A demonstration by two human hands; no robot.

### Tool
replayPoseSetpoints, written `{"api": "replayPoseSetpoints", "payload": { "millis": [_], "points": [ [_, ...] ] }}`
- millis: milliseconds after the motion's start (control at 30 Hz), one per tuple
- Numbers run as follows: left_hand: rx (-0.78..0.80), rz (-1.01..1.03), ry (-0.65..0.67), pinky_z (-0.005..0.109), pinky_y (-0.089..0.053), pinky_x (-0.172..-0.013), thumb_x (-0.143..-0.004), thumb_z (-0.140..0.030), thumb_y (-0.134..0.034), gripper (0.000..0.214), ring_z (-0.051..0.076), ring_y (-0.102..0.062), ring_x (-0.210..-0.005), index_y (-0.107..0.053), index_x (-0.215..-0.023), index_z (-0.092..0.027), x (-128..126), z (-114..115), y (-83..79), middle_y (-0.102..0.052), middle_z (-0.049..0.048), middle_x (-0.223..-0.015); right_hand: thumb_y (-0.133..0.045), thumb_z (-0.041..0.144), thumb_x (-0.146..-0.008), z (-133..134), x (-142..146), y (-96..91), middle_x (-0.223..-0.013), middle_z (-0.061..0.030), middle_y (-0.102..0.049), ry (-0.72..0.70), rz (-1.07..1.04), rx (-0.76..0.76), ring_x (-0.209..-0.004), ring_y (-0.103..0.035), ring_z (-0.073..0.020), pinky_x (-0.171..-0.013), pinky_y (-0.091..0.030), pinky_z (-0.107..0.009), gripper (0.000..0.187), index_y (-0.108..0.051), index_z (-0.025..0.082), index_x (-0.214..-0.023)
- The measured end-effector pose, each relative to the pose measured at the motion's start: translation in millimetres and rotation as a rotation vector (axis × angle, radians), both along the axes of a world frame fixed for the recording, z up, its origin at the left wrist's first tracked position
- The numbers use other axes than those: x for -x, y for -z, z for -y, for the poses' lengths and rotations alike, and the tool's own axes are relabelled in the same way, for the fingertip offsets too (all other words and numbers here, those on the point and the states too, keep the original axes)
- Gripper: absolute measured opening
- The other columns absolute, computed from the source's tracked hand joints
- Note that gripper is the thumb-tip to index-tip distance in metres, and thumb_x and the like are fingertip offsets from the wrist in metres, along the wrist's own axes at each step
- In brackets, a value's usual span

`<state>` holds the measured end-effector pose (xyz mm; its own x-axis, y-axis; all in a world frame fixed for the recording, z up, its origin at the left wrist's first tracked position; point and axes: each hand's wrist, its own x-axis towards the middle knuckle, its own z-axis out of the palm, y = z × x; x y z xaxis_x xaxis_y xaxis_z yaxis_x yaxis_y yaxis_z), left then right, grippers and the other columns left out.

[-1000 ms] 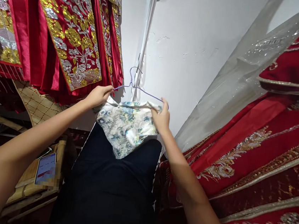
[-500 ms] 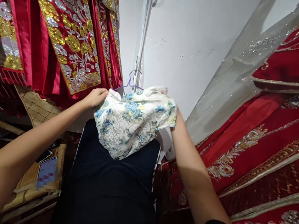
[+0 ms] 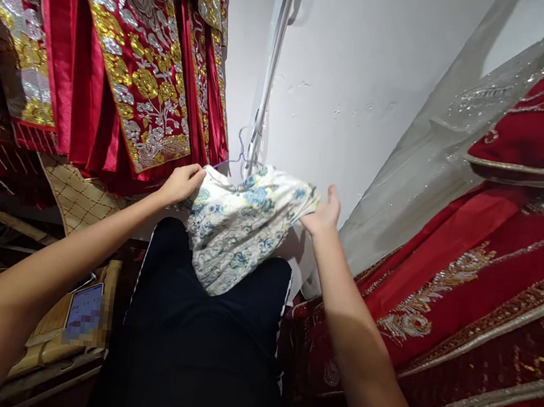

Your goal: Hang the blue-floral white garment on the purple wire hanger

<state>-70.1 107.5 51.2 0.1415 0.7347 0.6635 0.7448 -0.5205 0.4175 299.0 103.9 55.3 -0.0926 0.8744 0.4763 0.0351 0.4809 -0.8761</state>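
Note:
A short-sleeved floral shirt (image 3: pixel 243 220), white with blue and yellow-green flowers, hangs bunched above my dark-clad lap. Its neck opening surrounds a thin purple hanger (image 3: pixel 242 148), whose hook rises free above it; the hanger's lower part is hidden by the cloth. With thumb and fingers closed, my left hand (image 3: pixel 184 183) pinches the shirt at its left shoulder. At the sleeve on the other side, my right hand (image 3: pixel 324 214) touches the fabric edge, its fingers stretched upward and apart from the cloth, slightly blurred.
Red garments with gold and silver embroidery (image 3: pixel 143 80) hang at the left. More beaded red garments (image 3: pixel 439 273) and a sheer glittery white cloth (image 3: pixel 402 165) fill the right. A phone (image 3: pixel 85 307) lies on a bamboo stand (image 3: pixel 43 341) at lower left. Behind is a white wall (image 3: pixel 345 62).
My right hand, earlier mostly hidden by the sleeve, now shows beyond the shirt's edge with fingers raised. The shirt's right side has dropped a little. My left hand keeps its pinch.

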Motion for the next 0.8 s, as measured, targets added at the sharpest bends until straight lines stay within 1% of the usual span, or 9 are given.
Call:
{"api": "replayPoseSetpoints", "payload": {
  "millis": [167,267,333,400,500,567,633,733,800],
  "points": [
    [-0.060,0.194,-0.064,0.027,-0.043,-0.071,-0.091,-0.052,-0.051,0.035,0.017,-0.056,-0.077,-0.059,-0.090,-0.018,-13.9,-15.3,-10.5,-0.065,0.0030,-0.084,-0.011,0.081,-0.088,33.8,30.7,-41.8,-0.104,-0.0166,-0.071,-0.261,0.034,-0.069,-0.107,-0.066,-0.0320,-0.088,-0.052,-0.052,0.093,-0.061,0.013,-0.127],
    [-0.087,0.283,0.039,0.027,-0.044,-0.070,-0.092,-0.048,-0.052,0.031,0.016,-0.055,-0.073,-0.059,-0.085,-0.019,-24.5,-12.6,-12.2,-0.062,0.0024,-0.077,-0.029,0.077,-0.089,55.2,57.3,-32.6,-0.097,-0.0148,-0.073,-0.547,0.331,-0.036,-0.098,-0.069,-0.0298,-0.087,-0.054,-0.047,0.079,-0.070,0.014,-0.112],
    [-0.099,0.354,0.166,0.027,-0.045,-0.067,-0.096,-0.050,-0.044,0.037,0.015,-0.054,-0.068,-0.059,-0.083,-0.019,-37.5,0.2,-11.3,-0.059,0.0020,-0.071,-0.051,0.064,-0.089,60.5,71.4,-14.5,-0.102,-0.0125,-0.073,-0.577,0.557,-0.118,-0.100,-0.068,-0.0280,-0.093,-0.053,-0.045,0.056,-0.071,0.016,-0.111],
    [-0.102,0.454,0.291,0.027,-0.045,-0.063,-0.098,-0.055,-0.037,0.045,0.014,-0.054,-0.063,-0.059,-0.084,-0.019,-55.7,19.1,-11.9,-0.056,0.0019,-0.067,-0.062,0.048,-0.087,58.5,83.8,7.2,-0.123,-0.0122,-0.067,-0.402,0.674,-0.321,-0.117,-0.061,-0.0289,-0.104,-0.046,-0.047,0.048,-0.064,0.021,-0.126],
    [-0.025,0.619,0.451,0.028,-0.048,-0.063,-0.099,-0.062,-0.027,0.054,0.014,-0.056,-0.060,-0.059,-0.086,-0.020,-86.3,47.5,-19.6,-0.056,0.0019,-0.065,-0.071,0.037,-0.077,49.9,102.0,37.2,-0.157,-0.0145,-0.031,-0.066,0.735,-0.585,-0.146,-0.029,-0.0345,-0.118,-0.027,-0.055,0.090,-0.028,0.023,-0.154],
    [0.063,0.693,0.533,0.030,-0.052,-0.065,-0.100,-0.061,-0.023,0.055,0.015,-0.060,-0.061,-0.057,-0.089,-0.020,-102.4,59.7,-27.6,-0.059,0.0023,-0.066,-0.073,0.033,-0.072,45.4,111.4,51.1,-0.162,-0.0162,-0.017,0.125,0.756,-0.646,-0.150,-0.014,-0.0382,-0.121,-0.012,-0.062,0.108,-0.010,0.021,-0.158],
    [0.110,0.703,0.585,0.033,-0.055,-0.071,-0.102,-0.053,-0.024,0.047,0.016,-0.066,-0.069,-0.057,-0.093,-0.021,-110.5,63.8,-34.3,-0.066,0.0049,-0.076,-0.069,0.032,-0.073,43.0,113.8,58.2,-0.157,-0.0175,-0.022,0.270,0.752,-0.653,-0.148,-0.014,-0.0401,-0.121,-0.003,-0.065,0.105,-0.007,0.021,-0.157],
    [0.125,0.400,0.516,0.033,-0.057,-0.087,-0.101,-0.034,-0.037,0.028,0.017,-0.071,-0.096,-0.058,-0.111,-0.020,-103.4,56.7,-36.2,-0.073,0.0110,-0.109,-0.063,0.032,-0.076,39.5,98.2,58.0,-0.143,-0.0177,-0.038,0.357,0.732,-0.627,-0.137,-0.032,-0.0392,-0.118,-0.020,-0.059,0.088,-0.022,0.021,-0.153],
    [0.129,0.147,0.387,0.031,-0.057,-0.088,-0.098,-0.029,-0.044,0.028,0.018,-0.071,-0.100,-0.063,-0.114,-0.016,-87.6,47.5,-28.9,-0.073,0.0130,-0.111,-0.061,0.030,-0.077,33.8,76.9,54.4,-0.135,-0.0179,-0.041,0.455,0.725,-0.586,-0.127,-0.040,-0.0376,-0.110,-0.032,-0.053,0.079,-0.030,0.021,-0.149]
  ]
}}
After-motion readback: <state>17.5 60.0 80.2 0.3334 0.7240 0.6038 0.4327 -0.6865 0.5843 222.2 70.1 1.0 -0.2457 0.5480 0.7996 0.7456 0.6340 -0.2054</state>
